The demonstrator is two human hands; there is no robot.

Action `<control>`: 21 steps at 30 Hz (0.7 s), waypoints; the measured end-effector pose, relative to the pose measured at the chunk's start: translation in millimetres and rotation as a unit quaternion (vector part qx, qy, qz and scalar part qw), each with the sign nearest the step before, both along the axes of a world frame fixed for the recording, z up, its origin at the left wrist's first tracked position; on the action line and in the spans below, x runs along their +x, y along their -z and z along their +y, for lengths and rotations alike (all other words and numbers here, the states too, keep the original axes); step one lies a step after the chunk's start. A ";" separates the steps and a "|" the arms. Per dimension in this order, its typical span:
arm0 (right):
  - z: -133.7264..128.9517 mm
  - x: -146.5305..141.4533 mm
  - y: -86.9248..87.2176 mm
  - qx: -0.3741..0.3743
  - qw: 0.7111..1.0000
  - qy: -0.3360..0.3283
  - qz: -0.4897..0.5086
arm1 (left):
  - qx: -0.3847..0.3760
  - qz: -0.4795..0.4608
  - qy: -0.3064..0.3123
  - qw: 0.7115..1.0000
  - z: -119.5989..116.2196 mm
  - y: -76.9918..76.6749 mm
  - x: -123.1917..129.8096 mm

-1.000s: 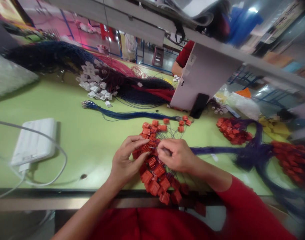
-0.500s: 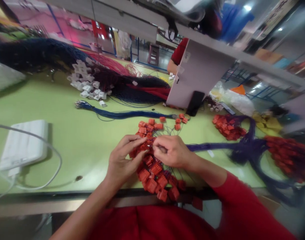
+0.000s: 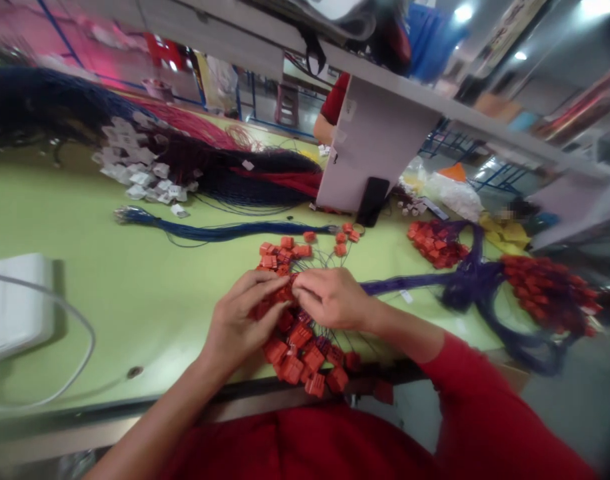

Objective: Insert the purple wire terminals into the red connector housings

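Note:
A heap of orange-red plug connectors (image 3: 299, 357) with thin wires lies at the table's front edge. My left hand (image 3: 245, 310) reaches into it from the left, thumb and fingers closed around one connector in the heap. Opposite it, my right hand (image 3: 329, 299) is pinched at the same connector; what its fingertips hold is hidden. From behind the right wrist a bundle of purple wires (image 3: 405, 283) runs to the right. A bundle of blue wires (image 3: 209, 230) lies beyond the hands, its right end close to a few loose orange connectors (image 3: 341, 239).
White connectors (image 3: 139, 163) on dark wires lie at the back left, a white power bank (image 3: 17, 300) with its cable at the left. A phone (image 3: 373, 201) leans on a grey panel (image 3: 379, 140). More orange connectors (image 3: 547, 293) lie right. Behind the panel shows another person's arm (image 3: 329, 113).
The view has turned to the right, so the table's things appear further left. My right hand's fingertips have come closer to my left hand's, and the metal tip between them no longer shows.

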State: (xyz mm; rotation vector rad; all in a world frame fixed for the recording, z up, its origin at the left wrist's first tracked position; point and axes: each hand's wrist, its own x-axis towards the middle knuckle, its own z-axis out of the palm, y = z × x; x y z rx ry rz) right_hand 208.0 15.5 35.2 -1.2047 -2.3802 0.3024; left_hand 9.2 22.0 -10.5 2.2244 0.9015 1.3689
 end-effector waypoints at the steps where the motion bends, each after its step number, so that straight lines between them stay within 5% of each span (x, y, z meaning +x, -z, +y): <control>1: 2.7 5.2 -3.5 -0.019 1.000 -0.008 0.013 | -0.008 0.008 -0.006 1.000 3.2 -2.3 -2.7; 6: 9.5 65.9 -17.7 -0.090 0.995 -0.024 0.033 | -0.009 0.096 -0.020 0.995 28.2 4.4 -30.6; 12: -8.1 142.1 2.0 -0.210 0.942 0.133 -0.227 | 0.040 0.159 -0.015 0.986 51.2 10.9 -42.7; 17: -1.9 146.2 26.0 -0.198 0.936 0.124 -0.265 | 0.000 0.195 0.113 0.974 47.8 -20.5 24.9; 21: 9.9 151.9 24.4 -0.187 0.949 0.094 -0.238 | -0.089 0.365 0.186 0.908 46.3 -32.8 109.5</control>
